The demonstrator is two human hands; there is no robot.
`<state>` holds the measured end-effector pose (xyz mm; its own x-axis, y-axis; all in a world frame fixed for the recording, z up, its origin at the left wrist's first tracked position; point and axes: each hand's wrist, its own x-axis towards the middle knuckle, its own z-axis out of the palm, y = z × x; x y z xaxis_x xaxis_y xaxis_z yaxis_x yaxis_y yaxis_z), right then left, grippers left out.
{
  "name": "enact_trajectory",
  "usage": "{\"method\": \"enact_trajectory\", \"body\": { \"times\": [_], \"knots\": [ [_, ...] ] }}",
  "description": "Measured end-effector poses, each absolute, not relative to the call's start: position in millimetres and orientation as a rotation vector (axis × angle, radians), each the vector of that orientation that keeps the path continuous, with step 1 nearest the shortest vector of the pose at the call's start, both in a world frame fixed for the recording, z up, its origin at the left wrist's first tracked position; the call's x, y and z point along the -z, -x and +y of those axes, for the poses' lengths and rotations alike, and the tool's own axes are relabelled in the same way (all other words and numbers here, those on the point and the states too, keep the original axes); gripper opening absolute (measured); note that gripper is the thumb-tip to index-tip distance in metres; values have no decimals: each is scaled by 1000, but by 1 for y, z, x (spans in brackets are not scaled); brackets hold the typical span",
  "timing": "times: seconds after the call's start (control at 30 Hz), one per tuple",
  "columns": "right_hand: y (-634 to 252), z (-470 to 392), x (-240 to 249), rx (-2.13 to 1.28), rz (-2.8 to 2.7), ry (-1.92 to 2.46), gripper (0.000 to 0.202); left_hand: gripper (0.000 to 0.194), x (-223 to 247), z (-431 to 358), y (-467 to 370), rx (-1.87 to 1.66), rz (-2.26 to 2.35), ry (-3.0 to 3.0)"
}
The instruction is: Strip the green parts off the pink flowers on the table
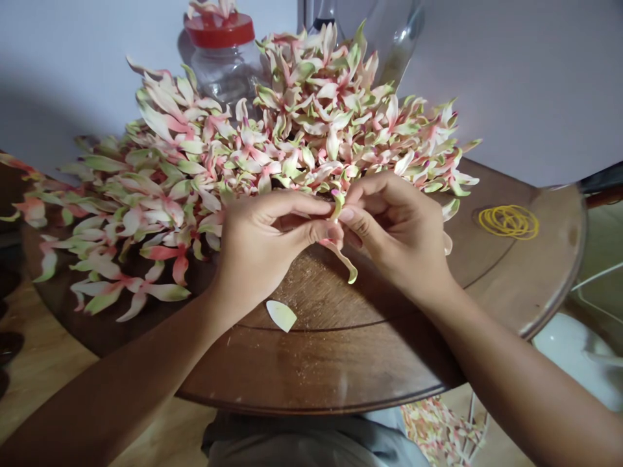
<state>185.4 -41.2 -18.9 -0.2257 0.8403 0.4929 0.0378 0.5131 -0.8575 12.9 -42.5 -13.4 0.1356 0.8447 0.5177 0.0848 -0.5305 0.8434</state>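
Between my two hands is a small pink and green artificial flower [346, 264], one curled petal hanging down below the fingers. My left hand [272, 233] pinches it from the left with thumb and forefinger. From the right, my right hand [394, 227] presses its thumb and forefinger on the same flower, and the fingertips of both hands nearly meet. The flower's centre is partly hidden by the fingers. Just behind the hands rises a large heap of similar flowers [253, 149]. A single pale loose petal [281, 316] lies on the table below my left hand.
The round brown wooden table [311, 370] carries a coil of yellow bands [509, 222] at the right. A clear jar with a red lid [220, 30] stands behind the heap, against the wall. More flowers [440, 428] lie low down, beyond the table's front edge.
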Motion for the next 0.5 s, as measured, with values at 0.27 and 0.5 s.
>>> {"method": "enact_trajectory", "body": {
  "times": [0.27,0.5],
  "knots": [
    [-187,-53,11,-270,-1921,990,10,10,11,-40,-6,-1473,1065,-2037],
    [-187,-56,9,75,-1997,1004,6,7,6,-44,-8,-1475,1129,-2116]
  ]
}}
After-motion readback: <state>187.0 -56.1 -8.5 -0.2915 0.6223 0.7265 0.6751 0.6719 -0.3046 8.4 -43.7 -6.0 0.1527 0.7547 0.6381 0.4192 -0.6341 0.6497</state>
